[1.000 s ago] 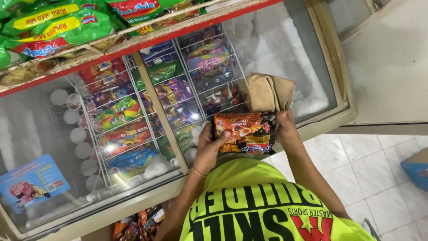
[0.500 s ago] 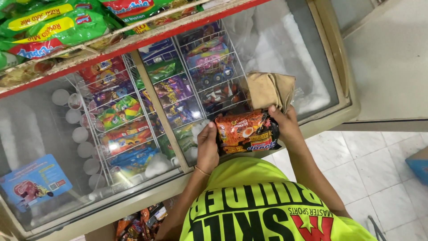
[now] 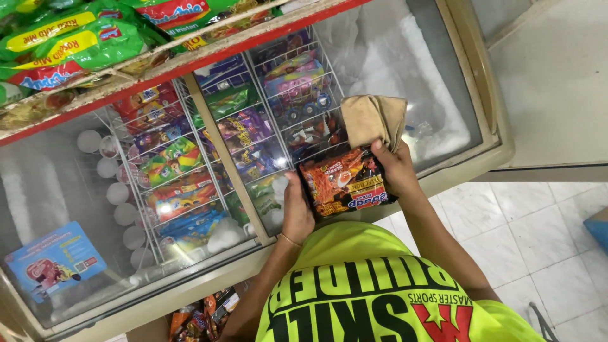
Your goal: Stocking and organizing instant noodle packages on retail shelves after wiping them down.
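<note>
left hand (image 3: 296, 212): closed on near-left edge of noodle packet (image 3: 342, 182) | right hand (image 3: 396, 168): grips packet's right edge plus brown cloth (image 3: 375, 119) | packet: flat on freezer lid (image 3: 405, 76), near edge | change: packet lowered and flattened against the glass since a second ago, cloth shifted left

My right hand (image 3: 396, 168) covers part of the noodle packet (image 3: 343, 182) and the cloth (image 3: 373, 119). The freezer (image 3: 491, 136) runs off the left edge. Frost blurs the cups (image 3: 117, 193) under the glass. I can't see my forearms past my shirt (image 3: 373, 297).
</note>
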